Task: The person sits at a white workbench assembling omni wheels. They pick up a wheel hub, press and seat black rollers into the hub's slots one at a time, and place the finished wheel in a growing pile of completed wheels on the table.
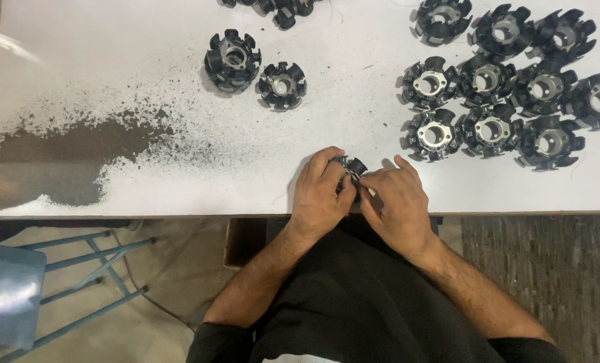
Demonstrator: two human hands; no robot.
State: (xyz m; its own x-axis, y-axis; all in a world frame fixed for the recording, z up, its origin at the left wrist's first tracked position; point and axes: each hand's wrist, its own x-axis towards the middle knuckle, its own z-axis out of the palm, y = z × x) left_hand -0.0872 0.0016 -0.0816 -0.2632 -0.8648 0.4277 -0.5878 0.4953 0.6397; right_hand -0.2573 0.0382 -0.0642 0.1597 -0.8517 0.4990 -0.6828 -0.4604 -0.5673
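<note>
At the near edge of the white table point(179, 195), just above the person's lap, both hands close around one black stator core point(354, 168). The left hand point(320, 191) curls over it from the left, fingers wrapped round its side; the right hand point(397, 202) pinches it from the other side, thumb and fingertips pressed to its rim. Most of the core is hidden between the palms, so I cannot tell what exactly is being done to it, only that it is gripped by both hands and sits at or just above the table surface.

To the right, well apart from the hands, a group of like cores point(501, 87) lies in close rows, many touching, most showing a pale metal ring in the middle. Farther up and to the left, a stack of cores point(232, 60) stands with a single core point(282, 85) just beside it, and a few more point(280, 8) are cut off by the top edge. Dark grit point(92, 144) is spread over the left part of the table, thick near the edge and thinning toward the middle.

Judging from how things lie, the big group on the right looks like one lot and the few at the top like another, but which is finished and which is waiting I cannot say. One piece is in hand. A blue stool point(18, 289) stands on the floor at the left.
</note>
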